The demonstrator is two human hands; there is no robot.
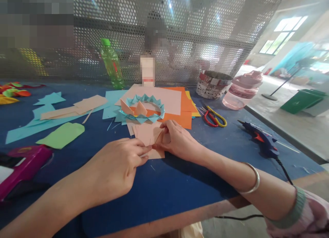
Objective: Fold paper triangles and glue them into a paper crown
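Observation:
My left hand (117, 169) and my right hand (176, 140) meet over a peach-coloured piece of paper (147, 137) lying on the blue table (167, 186). Both hands pinch the paper along a fold, fingers pressed together. Just beyond the paper sits a ring of folded light-blue and peach paper points (142, 109), resting on stacked pink and orange sheets (180, 107). A silver bangle circles my right wrist.
Scissors with red and yellow handles (214, 117) and a blue glue gun (259, 139) lie to the right. A green bottle (111, 63), a woven basket (213, 84) and a pink container (241, 90) stand at the back. Paper scraps (60, 135) and a magenta tool (24, 164) lie left.

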